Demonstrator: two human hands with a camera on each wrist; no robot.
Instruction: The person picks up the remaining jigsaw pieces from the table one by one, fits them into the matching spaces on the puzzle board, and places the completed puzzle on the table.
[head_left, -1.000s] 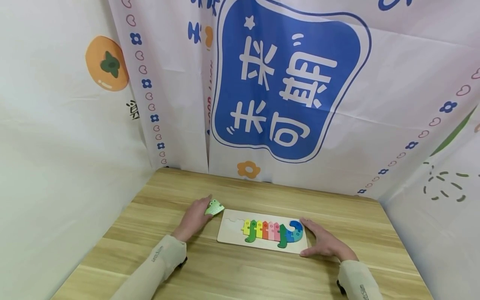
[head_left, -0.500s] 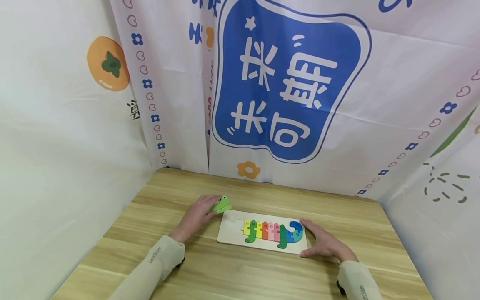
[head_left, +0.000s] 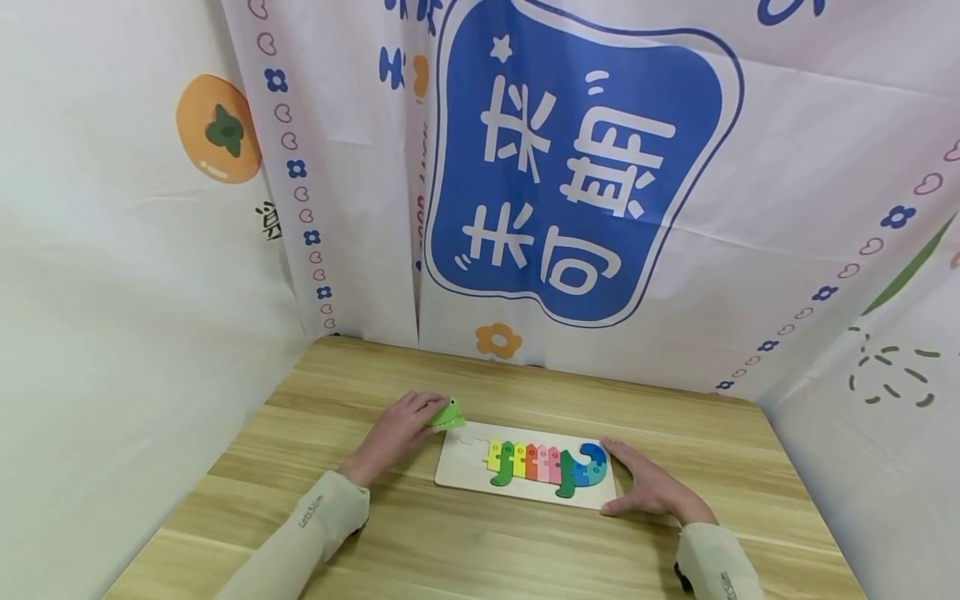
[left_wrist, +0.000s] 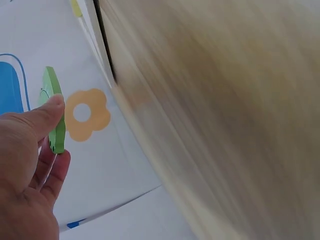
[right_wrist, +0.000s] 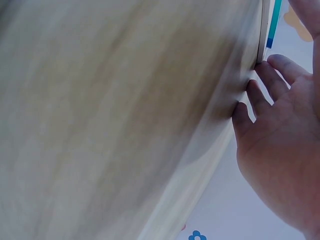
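My left hand (head_left: 392,432) pinches a green crocodile-head puzzle piece (head_left: 450,415) just above the far left corner of a pale wooden puzzle board (head_left: 461,471). In the left wrist view the head piece (left_wrist: 58,134) is seen edge-on, between the thumb and the fingers. Coloured crocodile pieces (head_left: 531,461), from yellow through orange and pink to a blue tail, lie in the board; its left end shows a bare outlined recess. My right hand (head_left: 651,483) holds the board's right end, thumb at the near corner and fingers at the far one. Its palm hides little of the board.
The board lies flat on a wood-grain table (head_left: 487,550). Printed white cloth (head_left: 360,250) hangs behind the table and at both sides, close to its edges.
My left hand has brought the head piece rightward to the board's far left corner, turning it on the way. The right hand and the board have stayed in place.
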